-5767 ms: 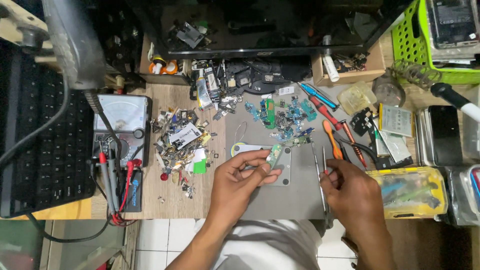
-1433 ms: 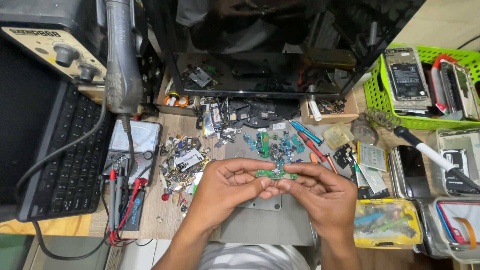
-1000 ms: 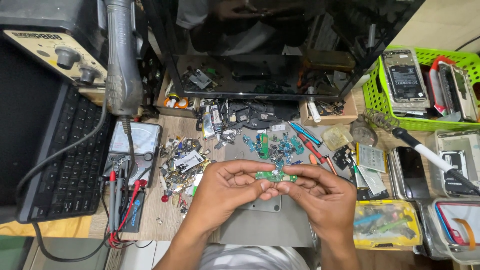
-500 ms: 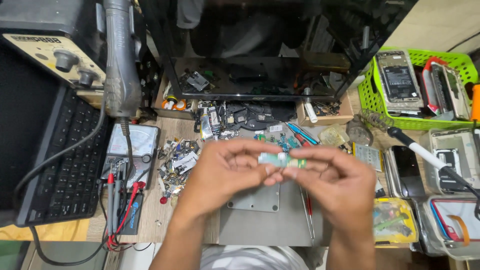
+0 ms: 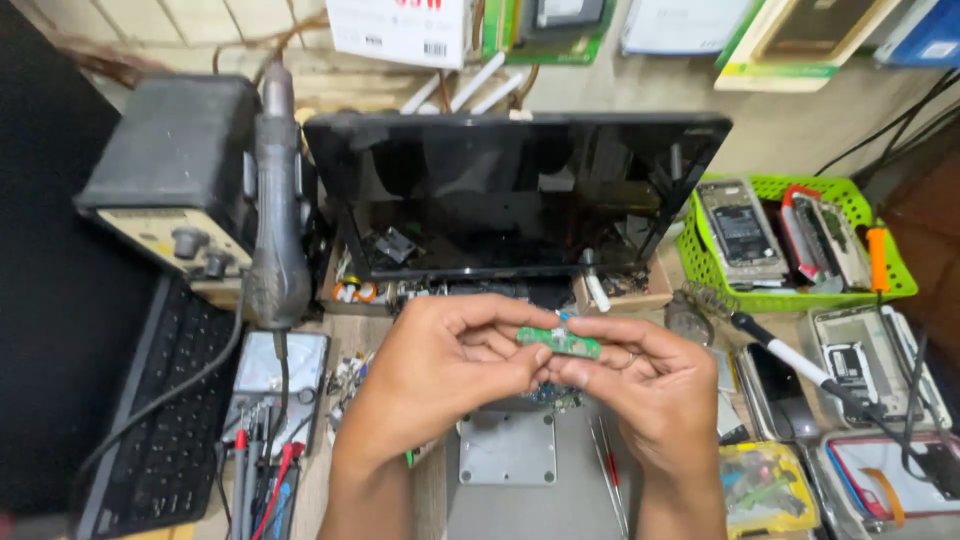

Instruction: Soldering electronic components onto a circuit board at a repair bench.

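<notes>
the left hand (image 5: pixel 440 385) and right hand (image 5: pixel 650 385) meet at the middle of the view, fingertips pinched narrow on a small green circuit board (image 5: pixel 558 342). the board lies nearly level, held up in the air above the bench, its left end between the left thumb and forefinger, its right end between the right thumb and forefinger. the other fingers of both hands curl loosely underneath.

straight below the hands, at 6 o'clock, a grey metal plate (image 5: pixel 507 448) with corner holes lies on the bench, and thin tweezers (image 5: pixel 607 470) lie just beside it to the right. at 5 o'clock a yellow plastic box (image 5: pixel 765 487) holds small mixed parts. at 3 o'clock a soldering iron (image 5: pixel 790 360) with a white handle lies across opened phones. at 2 o'clock a green basket (image 5: pixel 700 255) holds several phone bodies stood on edge and an orange-handled tool (image 5: pixel 878 258). at 12 o'clock a dark screen (image 5: pixel 510 190) leans upright, with a shallow tray (image 5: pixel 345 290) of loose bits at its foot. at 10 o'clock a hot-air handle (image 5: pixel 277 220) hangs beside its station (image 5: pixel 170 190). at 8 o'clock lie a multimeter (image 5: pixel 275 385), red and black probes (image 5: pixel 262 480) and a black keyboard (image 5: pixel 160 440).
</notes>
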